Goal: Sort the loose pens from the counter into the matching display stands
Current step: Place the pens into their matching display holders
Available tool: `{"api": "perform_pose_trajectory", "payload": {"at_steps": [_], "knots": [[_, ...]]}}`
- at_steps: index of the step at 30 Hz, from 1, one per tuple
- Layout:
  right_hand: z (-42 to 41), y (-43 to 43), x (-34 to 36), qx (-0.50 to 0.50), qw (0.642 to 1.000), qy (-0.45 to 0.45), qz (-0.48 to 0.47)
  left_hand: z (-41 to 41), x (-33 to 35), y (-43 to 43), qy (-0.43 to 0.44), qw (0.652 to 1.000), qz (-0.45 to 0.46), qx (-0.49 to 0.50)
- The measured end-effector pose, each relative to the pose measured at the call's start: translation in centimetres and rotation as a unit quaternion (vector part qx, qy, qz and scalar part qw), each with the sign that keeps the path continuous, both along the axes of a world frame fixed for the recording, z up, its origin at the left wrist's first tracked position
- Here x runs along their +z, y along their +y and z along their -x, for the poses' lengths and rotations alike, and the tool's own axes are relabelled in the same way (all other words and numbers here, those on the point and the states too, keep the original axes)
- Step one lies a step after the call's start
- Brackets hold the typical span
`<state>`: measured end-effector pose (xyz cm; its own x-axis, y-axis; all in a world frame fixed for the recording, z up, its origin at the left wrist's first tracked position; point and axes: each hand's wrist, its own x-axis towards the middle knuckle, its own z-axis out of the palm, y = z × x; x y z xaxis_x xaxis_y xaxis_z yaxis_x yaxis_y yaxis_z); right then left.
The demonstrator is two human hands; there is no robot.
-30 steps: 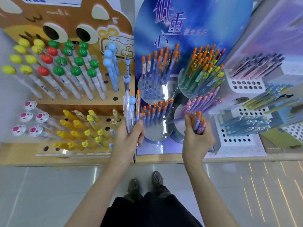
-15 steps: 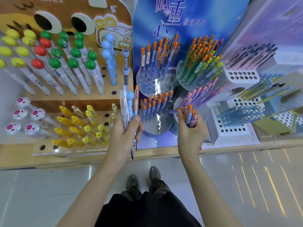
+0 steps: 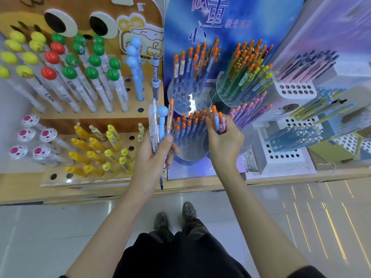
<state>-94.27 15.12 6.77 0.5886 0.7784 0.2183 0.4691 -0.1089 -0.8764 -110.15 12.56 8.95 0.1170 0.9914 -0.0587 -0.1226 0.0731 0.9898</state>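
Mid-sort, and both hands are loaded. The left hand (image 3: 153, 157) has its grip clamped round a mixed bunch (image 3: 158, 127): a clear pen, a ball-top (image 3: 162, 111) and an orange-capped one. It holds them upright in front of the seam between the wooden stand (image 3: 90, 125) and the blue stand (image 3: 261, 17), both on the worktop (image 3: 100, 190). The right hand (image 3: 226, 142), at three o'clock from it, has its grip closed on a small bundle (image 3: 217, 121) of orange-capped pens, caps up, over the clear tray (image 3: 188, 158) low on the blue stand. That bundle sits between the blue pens (image 3: 188, 125) at its nine o'clock and the purple pens (image 3: 249, 111) at its two o'clock, so I'd call this the placing step for the orange-capped lot. One barrel in the bundle looks pinkish and the rest bluish, though it's hard to be sure. Next move, as I read it: work one pen free, match its barrel colour, and drop it tip-first into a vacant hole without knocking its neighbours. The ball-top, I'd judge, belongs with the ball-top row (image 3: 134, 63) at the left hand's eleven o'clock.
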Motion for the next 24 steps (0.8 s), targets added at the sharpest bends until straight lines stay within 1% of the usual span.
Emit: {"api": "perform_pose_trajectory", "payload": {"at_steps": [4,9,15,17,20,22,24], "knots": [[0.0,-0.1,0.0,-0.002,1.000,-0.004,-0.011,0.3,0.2,0.1,0.001,1.000,0.003,0.006],[0.1,-0.8,-0.4,-0.040,0.998,0.049,0.012,0.4,0.2,0.2,-0.007,1.000,-0.005,-0.001],[0.4,-1.0,-0.3,-0.060,0.996,0.071,-0.003,0.3,0.3,0.5,-0.018,1.000,-0.004,0.000],[0.3,-0.7,-0.3,-0.048,0.997,0.064,0.009,0.3,0.4,0.7,-0.021,1.000,-0.007,-0.001],[0.1,-0.5,-0.8,-0.010,0.997,0.049,0.058,0.3,0.5,0.8,-0.031,1.000,-0.007,0.001],[0.2,-0.5,-1.0,-0.009,0.995,0.058,0.082,0.3,0.6,0.7,-0.037,0.999,-0.004,0.002],[0.4,-0.5,-1.0,-0.014,0.993,0.083,0.084,0.4,0.5,0.7,-0.036,0.999,-0.003,0.000]]}}
